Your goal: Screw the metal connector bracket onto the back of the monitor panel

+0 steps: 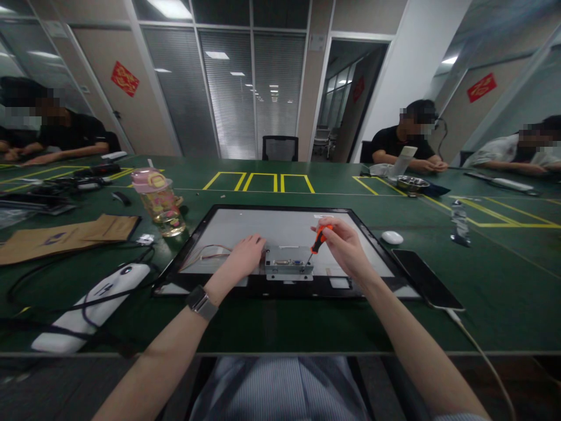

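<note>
In my right hand (345, 241) is a screwdriver (320, 238) with an orange and black handle, its shaft slanting down to the right end of a metal bracket (289, 270). The bracket carries a row of ports and sits near the front edge of a flat display panel (289, 222) with a black frame. My left hand (248, 252) rests at the bracket's left side, fingers stretched forward; whether they grip its edge I cannot tell. Thin wires (210, 252) lie on the panel left of that hand.
A white power strip (94, 307) with black cables lies at left, near a pink-lidded bottle (158, 202) and brown paper bag (65, 237). At right are a plugged-in phone (427, 279), white mouse (392, 237) and metal bowl (412, 185). Several people sit across the green table (307, 330).
</note>
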